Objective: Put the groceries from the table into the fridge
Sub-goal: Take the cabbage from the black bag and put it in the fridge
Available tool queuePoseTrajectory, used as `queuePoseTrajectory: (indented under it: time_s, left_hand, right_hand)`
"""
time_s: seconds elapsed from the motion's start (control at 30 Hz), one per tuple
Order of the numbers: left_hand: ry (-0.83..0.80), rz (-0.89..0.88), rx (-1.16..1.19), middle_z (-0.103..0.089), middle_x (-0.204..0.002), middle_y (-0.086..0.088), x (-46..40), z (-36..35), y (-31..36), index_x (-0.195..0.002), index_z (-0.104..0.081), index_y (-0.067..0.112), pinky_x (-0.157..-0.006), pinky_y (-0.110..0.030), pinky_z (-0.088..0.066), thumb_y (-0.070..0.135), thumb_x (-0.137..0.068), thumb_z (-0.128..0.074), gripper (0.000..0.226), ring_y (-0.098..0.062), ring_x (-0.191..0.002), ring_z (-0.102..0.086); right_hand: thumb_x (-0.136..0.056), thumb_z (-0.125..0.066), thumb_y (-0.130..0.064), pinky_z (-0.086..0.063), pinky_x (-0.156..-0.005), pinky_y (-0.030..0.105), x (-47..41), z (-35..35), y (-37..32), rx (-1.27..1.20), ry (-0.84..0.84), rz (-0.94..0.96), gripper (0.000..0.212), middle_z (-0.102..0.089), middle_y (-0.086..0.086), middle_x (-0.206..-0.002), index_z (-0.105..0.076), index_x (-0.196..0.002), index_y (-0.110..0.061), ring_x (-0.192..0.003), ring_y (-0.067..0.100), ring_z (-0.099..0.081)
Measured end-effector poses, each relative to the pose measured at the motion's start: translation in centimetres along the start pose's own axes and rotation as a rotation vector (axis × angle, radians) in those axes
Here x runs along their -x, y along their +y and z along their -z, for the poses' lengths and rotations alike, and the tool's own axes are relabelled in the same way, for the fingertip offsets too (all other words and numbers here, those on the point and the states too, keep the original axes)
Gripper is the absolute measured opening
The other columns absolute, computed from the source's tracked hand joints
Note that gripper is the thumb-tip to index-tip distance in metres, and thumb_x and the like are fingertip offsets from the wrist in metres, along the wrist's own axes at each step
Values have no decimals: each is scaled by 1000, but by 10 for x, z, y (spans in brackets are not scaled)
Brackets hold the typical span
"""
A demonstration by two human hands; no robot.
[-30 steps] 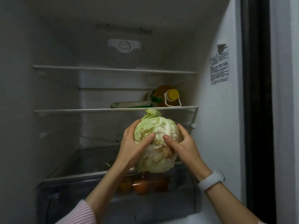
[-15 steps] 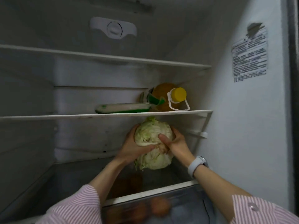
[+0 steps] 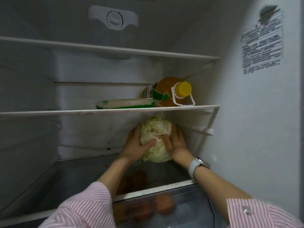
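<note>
Both forearms bare below pushed-up pink-and-white striped sleeves; right cuff carried a clear button. White-strapped watch sat on the right wrist, above that cuff.

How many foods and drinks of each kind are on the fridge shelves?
Cabbage: 1, held by the left hand and right hand
Bottle with yellow cap: 1
Flat green-and-white packet: 1
Total: 3
The blurry orange things in the drawer can't be counted.

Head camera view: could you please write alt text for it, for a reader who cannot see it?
Both hands, left hand and right hand, hold a cabbage deep on the bottom shelf of an open fridge. Above, an oil bottle lies beside a flat green-edged packet.
</note>
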State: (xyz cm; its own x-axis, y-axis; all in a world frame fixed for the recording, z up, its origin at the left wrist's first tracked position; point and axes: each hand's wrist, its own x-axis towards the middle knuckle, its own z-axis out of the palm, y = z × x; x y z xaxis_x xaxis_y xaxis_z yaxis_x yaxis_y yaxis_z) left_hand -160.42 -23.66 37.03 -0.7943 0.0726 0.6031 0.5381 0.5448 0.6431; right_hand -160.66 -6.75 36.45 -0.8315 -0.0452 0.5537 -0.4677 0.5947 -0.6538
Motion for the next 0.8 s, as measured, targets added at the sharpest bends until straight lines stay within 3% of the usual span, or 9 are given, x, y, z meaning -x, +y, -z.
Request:
queuePoseTrajectory:
  time_s: [0.1,0.27,0.4,0.5,0.6,0.7,0.8]
  left_hand:
    - [5,-7,-169,-14,-154,1,9,-1,6,-147,-7,29,-114,-37,-23,46,-78,-66,93,-19,-140,-19]
    - [-33,73,-432,-7,-156,-6,33,8,26,-146,-7,33,-113,-46,-22,48,-82,-57,83,-26,-142,-9]
    - [26,120,-671,-18,-151,-14,85,17,58,-142,-20,25,-104,-52,-33,40,-88,-51,64,-37,-133,-27]
    - [87,122,-883,-24,-147,-12,138,22,84,-141,-25,21,-100,-51,-32,34,-88,-51,60,-35,-130,-29]
    - [128,24,-1051,-42,-137,-14,201,25,98,-133,-42,16,-91,-51,-38,32,-82,-50,53,-35,-119,-44]
    - [234,17,-1091,-63,-108,-14,278,26,108,-107,-62,11,-77,-51,-45,29,-67,-61,44,-34,-94,-60]
    - [257,122,-1037,-64,-107,-11,369,21,119,-105,-62,12,-82,-51,-45,34,-71,-50,42,-32,-97,-60]
  right_hand:
    - [-97,-32,-40,-19,-115,36,15,6,2,115,23,83,59,-6,5,-155,-6,-147,-23,-140,28,-17]
    - [-94,-41,-25,-25,-113,44,45,16,-10,256,0,149,61,-13,11,-154,-12,-146,-17,-139,33,-18]
    - [-94,-39,-25,-22,-112,48,81,25,-18,343,-50,153,54,-23,13,-151,-22,-144,-14,-136,34,-20]
    - [-95,-37,-27,-19,-112,48,121,32,-24,355,-104,187,51,-26,10,-151,-26,-143,-12,-139,30,-17]
    - [-91,-34,-32,-24,-111,45,178,36,-31,331,-96,296,50,-41,11,-142,-41,-135,-10,-135,29,-30]
    - [-83,-28,-36,-35,-105,47,244,34,-34,259,-92,433,54,-60,10,-123,-58,-118,-8,-122,31,-47]
    - [-83,-35,-32,-39,-99,51,324,30,-28,198,-101,487,44,-66,7,-112,-64,-106,-9,-117,31,-52]
